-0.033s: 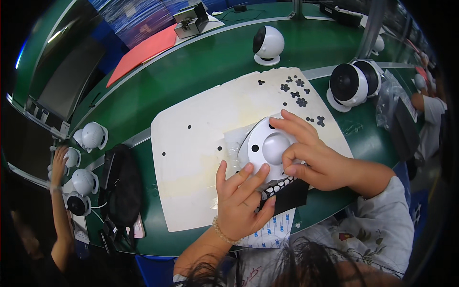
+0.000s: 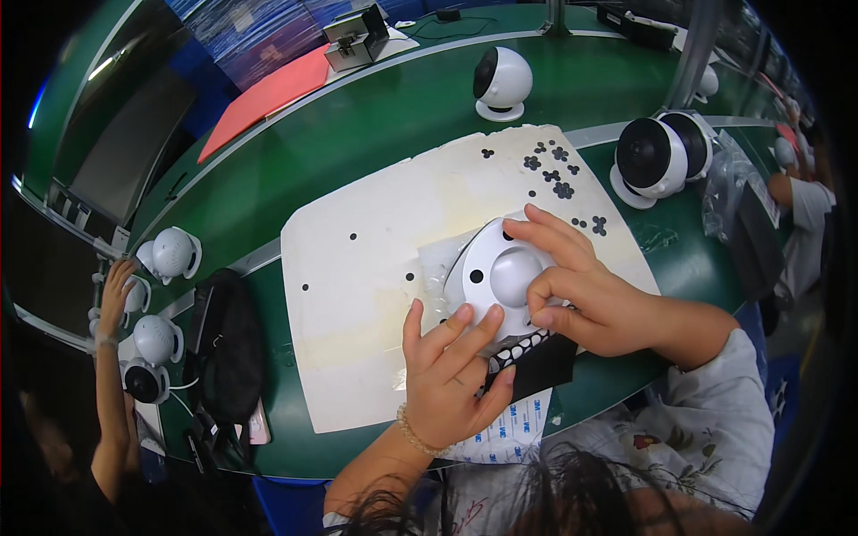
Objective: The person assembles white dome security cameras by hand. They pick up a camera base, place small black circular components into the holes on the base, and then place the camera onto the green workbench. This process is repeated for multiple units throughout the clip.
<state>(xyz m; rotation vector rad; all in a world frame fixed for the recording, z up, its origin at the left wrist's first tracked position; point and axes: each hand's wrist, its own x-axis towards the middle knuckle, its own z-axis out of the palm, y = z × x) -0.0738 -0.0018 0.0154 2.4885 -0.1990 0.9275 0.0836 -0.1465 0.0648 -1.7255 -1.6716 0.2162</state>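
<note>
A white rounded base (image 2: 514, 279) with a shallow dish and black dots on its rim lies on a clear plastic bag (image 2: 438, 265) on the cream board (image 2: 344, 330). My left hand (image 2: 456, 380) has its fingers spread, two fingertips touching the base's near edge. Beside its thumb is a black sheet (image 2: 547, 364) with a strip of white circles. My right hand (image 2: 594, 299) brings thumb and forefinger together over the base's right side; what they pinch, if anything, is hidden. Another of its fingers reaches to the base's far rim.
Black dots and dot clusters (image 2: 563, 190) lie on the board's far right. White ball-shaped cameras stand behind (image 2: 503, 82), at right (image 2: 648, 159) and at left (image 2: 170, 255). A black bag (image 2: 228, 348) lies left of the board. A co-worker's hand (image 2: 114, 290) reaches in at far left.
The co-worker's hand at the far left has shifted slightly upward. My own hands and the white base look the same.
</note>
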